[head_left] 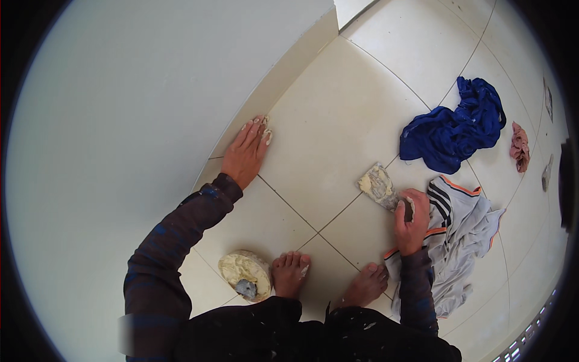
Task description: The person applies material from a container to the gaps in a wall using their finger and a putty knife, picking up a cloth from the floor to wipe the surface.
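My left hand (246, 155) lies stretched out against the beige tile skirting (295, 67) at the foot of the wall. Pale paste is smeared on its fingertips. In my right hand (412, 222) is the handle of a putty knife (379, 184), whose broad blade is coated with cream-coloured putty. The blade is over the floor tiles; whether it touches them I cannot tell. A round tub of putty (244, 268) stands beside my left foot, with a grey lump of something at its near side.
A crumpled grey-white garment (467, 241) with striped trim spreads under and beside my right forearm. Farther off are a dark blue cloth (455, 130), a pink rag (519, 148) and a small grey tool-like object (547, 173). The plain wall (132, 120) rises at my left.
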`<control>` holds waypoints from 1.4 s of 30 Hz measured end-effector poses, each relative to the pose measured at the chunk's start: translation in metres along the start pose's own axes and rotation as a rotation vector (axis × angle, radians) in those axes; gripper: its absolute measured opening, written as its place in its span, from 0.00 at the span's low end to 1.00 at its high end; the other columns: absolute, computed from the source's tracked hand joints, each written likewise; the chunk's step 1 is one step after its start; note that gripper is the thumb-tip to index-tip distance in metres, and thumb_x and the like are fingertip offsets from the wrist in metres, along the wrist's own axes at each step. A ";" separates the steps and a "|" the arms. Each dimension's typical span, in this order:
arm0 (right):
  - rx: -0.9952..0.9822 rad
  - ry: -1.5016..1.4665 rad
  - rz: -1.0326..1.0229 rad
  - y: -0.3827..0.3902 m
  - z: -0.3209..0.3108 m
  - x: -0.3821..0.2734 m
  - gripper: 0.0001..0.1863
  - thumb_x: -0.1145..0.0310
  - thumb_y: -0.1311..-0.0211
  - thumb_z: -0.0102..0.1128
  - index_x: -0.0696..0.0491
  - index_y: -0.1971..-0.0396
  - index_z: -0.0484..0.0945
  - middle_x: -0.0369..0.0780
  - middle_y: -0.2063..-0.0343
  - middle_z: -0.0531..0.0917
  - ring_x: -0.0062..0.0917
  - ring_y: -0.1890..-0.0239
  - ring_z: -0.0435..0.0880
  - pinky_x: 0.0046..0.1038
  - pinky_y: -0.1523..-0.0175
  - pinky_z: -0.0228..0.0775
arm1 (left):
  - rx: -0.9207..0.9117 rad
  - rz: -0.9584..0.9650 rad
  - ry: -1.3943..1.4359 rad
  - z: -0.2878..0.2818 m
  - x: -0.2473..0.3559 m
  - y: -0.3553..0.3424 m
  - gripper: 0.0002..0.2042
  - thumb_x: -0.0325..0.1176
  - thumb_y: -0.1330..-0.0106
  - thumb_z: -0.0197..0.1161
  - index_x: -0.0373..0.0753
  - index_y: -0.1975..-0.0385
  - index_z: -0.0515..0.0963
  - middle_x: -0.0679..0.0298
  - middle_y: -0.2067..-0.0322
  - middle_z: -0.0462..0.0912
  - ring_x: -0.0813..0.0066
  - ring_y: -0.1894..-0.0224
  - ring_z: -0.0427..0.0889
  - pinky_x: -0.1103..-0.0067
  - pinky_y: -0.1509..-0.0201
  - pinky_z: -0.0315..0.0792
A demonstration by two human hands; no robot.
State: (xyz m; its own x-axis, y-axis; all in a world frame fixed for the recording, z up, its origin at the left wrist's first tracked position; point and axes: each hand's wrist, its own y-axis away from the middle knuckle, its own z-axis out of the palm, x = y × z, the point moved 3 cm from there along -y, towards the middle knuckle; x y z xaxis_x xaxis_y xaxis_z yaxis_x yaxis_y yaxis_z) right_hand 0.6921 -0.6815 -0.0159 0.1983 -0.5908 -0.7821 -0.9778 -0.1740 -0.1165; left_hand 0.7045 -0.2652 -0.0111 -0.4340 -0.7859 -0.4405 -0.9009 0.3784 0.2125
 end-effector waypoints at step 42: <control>-0.010 0.131 -0.072 0.004 0.014 0.008 0.11 0.75 0.34 0.58 0.59 0.54 0.79 0.43 0.55 0.81 0.35 0.50 0.81 0.32 0.42 0.72 | -0.188 -0.342 0.032 0.016 0.037 0.108 0.27 0.34 0.27 0.51 0.48 0.27 0.66 0.63 0.27 0.68 0.66 0.30 0.64 0.68 0.36 0.60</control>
State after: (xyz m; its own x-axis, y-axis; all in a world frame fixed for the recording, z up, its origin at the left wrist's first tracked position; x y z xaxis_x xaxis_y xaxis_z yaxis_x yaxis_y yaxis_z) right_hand 0.6885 -0.6763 -0.0314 0.2758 -0.6741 -0.6852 -0.9601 -0.2275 -0.1626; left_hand 0.5911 -0.2449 -0.0185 -0.1061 -0.8671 -0.4867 -0.9765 -0.0015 0.2155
